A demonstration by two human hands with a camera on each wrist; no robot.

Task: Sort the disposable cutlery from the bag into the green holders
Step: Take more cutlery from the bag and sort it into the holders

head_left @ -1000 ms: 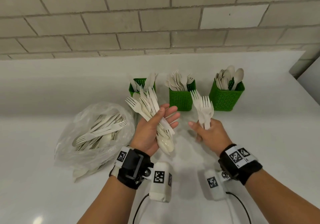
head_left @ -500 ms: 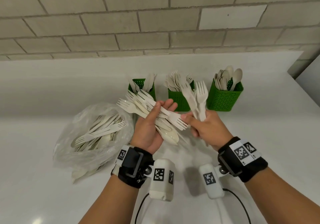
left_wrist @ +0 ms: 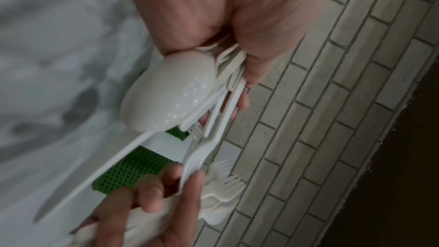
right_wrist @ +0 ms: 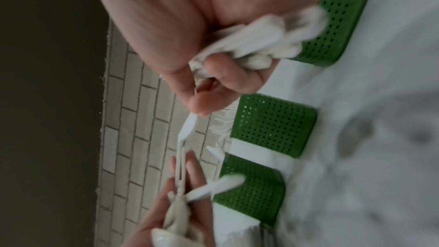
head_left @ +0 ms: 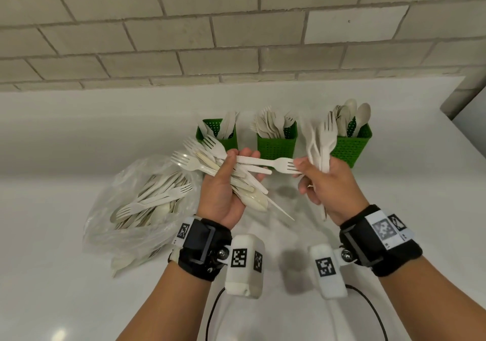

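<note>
My left hand grips a mixed bundle of white cutlery, forks fanned up-left and a spoon bowl at the bottom. My right hand holds several forks upright and pinches the tines of one more fork, whose handle still lies in the left bundle. Three green holders stand behind: left holder, middle holder with forks, right holder with spoons. The clear bag with more cutlery lies at the left.
All of this rests on a white counter that meets a grey brick wall behind the holders. Wrist cameras and a black cable hang below my forearms. The counter's right edge is at the far right.
My right hand came left to the bundle, took a fork by its tines and is drawing it out to the right; the forks it holds upright moved back toward the right holder.
</note>
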